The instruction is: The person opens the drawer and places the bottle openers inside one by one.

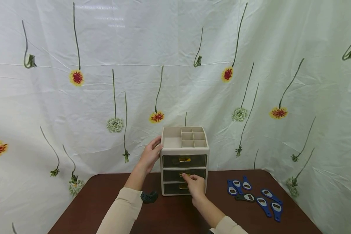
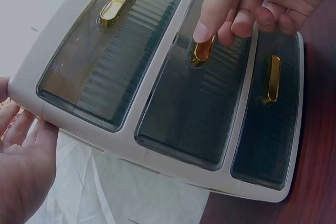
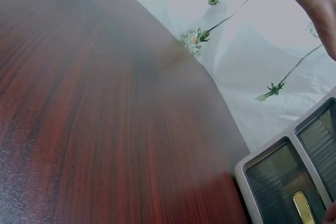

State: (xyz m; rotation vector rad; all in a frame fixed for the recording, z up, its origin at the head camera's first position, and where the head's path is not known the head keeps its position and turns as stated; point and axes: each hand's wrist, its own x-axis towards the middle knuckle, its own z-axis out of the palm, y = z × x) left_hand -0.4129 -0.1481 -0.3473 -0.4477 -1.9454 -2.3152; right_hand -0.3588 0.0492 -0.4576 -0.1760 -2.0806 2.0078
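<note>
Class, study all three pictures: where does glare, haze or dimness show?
Head view: pale horizontal glare streaks at the upper left of the white flower-printed cloth backdrop; left wrist view: bright highlights on the leftmost gold oblong drawer handle, while the dark red-brown wooden table looks dim; right wrist view: a hazy, blurred patch towards the table's far edge.

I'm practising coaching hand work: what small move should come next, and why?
Probably ease the middle drawer outward: it looks closed, the right hand is at its gold handle, and the left hand rests against the organizer.
</note>
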